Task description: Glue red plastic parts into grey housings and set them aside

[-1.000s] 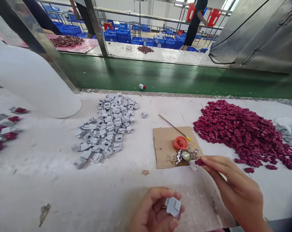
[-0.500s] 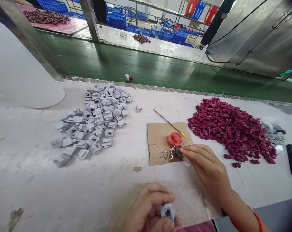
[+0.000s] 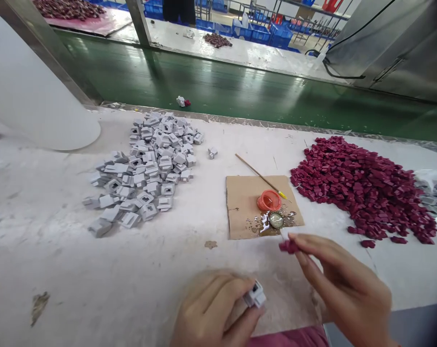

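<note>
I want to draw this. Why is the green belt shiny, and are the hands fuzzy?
Head view: the belt mirrors bright light from behind; the wet patch on the cardboard glints too. The left hand, pinching a grey piece, and right hand, pinching a red piece, look slightly soft; the grey pile is sharp.

bare white tabletop (image 3: 95, 270) ahead-left, grey pile (image 3: 146, 164), cardboard (image 3: 242, 202), maroon heap (image 3: 363, 188) obstructing beyond

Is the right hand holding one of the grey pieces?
No: the right hand pinches a dark red piece at its fingertips, while the grey piece sits in the left hand.
</note>
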A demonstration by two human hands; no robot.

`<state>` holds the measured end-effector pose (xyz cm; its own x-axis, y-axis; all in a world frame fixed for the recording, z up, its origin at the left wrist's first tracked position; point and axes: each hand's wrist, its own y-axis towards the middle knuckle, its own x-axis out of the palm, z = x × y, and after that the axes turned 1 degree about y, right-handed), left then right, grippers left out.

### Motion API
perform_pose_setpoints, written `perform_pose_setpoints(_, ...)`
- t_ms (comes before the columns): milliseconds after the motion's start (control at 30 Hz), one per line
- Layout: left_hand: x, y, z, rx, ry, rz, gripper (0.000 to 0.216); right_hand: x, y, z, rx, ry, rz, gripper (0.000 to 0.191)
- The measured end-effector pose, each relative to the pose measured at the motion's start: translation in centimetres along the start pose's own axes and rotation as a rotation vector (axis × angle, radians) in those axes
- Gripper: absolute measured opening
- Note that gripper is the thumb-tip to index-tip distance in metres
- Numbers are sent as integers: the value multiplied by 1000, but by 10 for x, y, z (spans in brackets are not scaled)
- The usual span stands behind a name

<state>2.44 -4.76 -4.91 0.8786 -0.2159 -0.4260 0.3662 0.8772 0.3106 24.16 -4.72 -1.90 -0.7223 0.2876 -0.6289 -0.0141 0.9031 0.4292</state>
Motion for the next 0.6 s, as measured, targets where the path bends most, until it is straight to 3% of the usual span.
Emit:
perform_pose_setpoints(67,-3,3,-4,38,44,-50,25,0,-14,-8,30,73,-64,33)
perform_pose_setpoints(200,-3,3,-8,-18,54,-85,27,7,-29,-16,25,127,-98,35)
perform_pose_setpoints(433,1,-1,-7,-19,53,-66,22,22,-30,-25,-21,162,-53,32)
perform_pose_setpoints(600,2,-1,-7,-19,13,-52,23,23,-28,-27,-42,141,-127,27)
